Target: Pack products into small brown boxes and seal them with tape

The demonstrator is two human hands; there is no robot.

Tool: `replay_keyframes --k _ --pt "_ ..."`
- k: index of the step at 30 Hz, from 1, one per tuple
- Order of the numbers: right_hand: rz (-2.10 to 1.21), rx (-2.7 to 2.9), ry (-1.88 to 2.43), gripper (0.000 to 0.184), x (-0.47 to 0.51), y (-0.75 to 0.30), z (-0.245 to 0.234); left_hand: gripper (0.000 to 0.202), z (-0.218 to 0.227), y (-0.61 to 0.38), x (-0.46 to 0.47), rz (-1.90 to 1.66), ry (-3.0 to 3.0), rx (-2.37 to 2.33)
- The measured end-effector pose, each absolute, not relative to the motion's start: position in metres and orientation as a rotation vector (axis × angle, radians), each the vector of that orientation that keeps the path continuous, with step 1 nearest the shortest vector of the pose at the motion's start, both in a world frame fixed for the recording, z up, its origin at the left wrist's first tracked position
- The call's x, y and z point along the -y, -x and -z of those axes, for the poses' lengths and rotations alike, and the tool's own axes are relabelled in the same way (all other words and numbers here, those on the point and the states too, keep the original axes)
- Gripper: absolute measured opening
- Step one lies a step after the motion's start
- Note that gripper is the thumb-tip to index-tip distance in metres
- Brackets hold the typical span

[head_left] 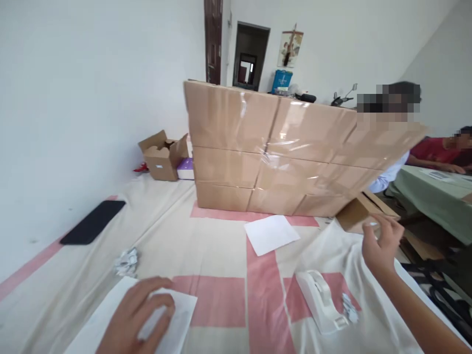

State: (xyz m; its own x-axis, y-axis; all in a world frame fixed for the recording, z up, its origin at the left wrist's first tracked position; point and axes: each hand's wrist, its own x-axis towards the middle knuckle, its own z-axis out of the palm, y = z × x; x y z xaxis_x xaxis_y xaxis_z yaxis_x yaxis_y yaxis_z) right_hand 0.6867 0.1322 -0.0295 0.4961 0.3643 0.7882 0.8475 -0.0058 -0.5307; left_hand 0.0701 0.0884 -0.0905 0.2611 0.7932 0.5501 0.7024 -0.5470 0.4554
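My left hand (138, 314) hovers over or rests on a sheet of white paper (184, 307), fingers curved and apart from the thumb, holding nothing visible. My right hand (382, 243) is raised at the right, thumb and fingers brought together in a pinch. A small pale glint shows at those fingertips, too small to name. Below and left of this hand, a white tape dispenser (319, 302) sits on the cloth, with a crumpled grey-white scrap (349, 309) beside it. Further off lies another white sheet (273, 234).
A wall of taped cardboard boxes (258, 167) stands across the table. A black flat pad (94, 222) and crumpled paper (126, 262) lie left. An open carton (160, 160) is behind them; another box (356, 211) stands right. Two people sit beyond, one near a green-covered table (424, 191).
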Motion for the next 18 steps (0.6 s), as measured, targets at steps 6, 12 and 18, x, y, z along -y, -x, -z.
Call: replay_keyframes --k 6,12,18 --pt "0.307 1.897 1.154 0.030 -0.192 -0.471 0.004 0.037 0.069 0.035 -0.245 -1.269 -1.887 -1.718" --pt "-0.418 2.130 0.904 0.037 -0.307 -0.245 0.021 0.050 0.075 0.059 -0.409 -1.326 -1.511 -1.838" --pt "-0.827 1.554 1.176 0.072 -0.458 -0.122 0.053 0.032 0.086 0.053 -0.524 -1.437 -1.169 -1.690"
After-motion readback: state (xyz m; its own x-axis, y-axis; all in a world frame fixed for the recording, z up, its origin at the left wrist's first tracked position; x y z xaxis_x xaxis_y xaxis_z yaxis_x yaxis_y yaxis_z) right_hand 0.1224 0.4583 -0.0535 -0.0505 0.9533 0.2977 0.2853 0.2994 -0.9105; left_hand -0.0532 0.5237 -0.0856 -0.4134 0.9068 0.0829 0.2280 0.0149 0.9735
